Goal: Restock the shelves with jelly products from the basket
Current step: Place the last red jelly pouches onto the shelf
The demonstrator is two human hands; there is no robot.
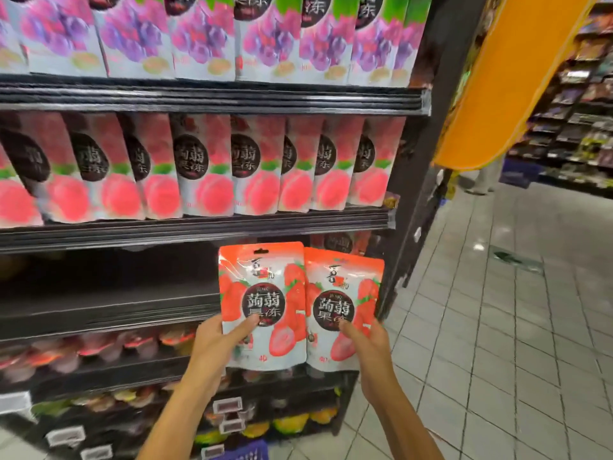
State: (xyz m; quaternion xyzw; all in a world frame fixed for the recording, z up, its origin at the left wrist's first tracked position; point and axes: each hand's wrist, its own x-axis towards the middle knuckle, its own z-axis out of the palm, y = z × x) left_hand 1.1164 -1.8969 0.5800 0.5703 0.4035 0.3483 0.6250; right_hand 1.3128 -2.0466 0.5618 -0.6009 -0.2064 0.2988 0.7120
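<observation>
Our left hand (215, 340) has a tight grip on the left jelly bag (265, 293), thumb on its front. Our right hand (371, 343) holds the right jelly bag (345, 303) the same way. Both red bags stand side by side, touching, in the lower middle of the frame, before a dark shelf (109, 313). Peach bags (199, 167) sit above.

Blue basket (252, 453) cut by bottom edge; grape pouches (205, 34) cropped at top; lower-shelf cups (99, 346) blurred.
</observation>
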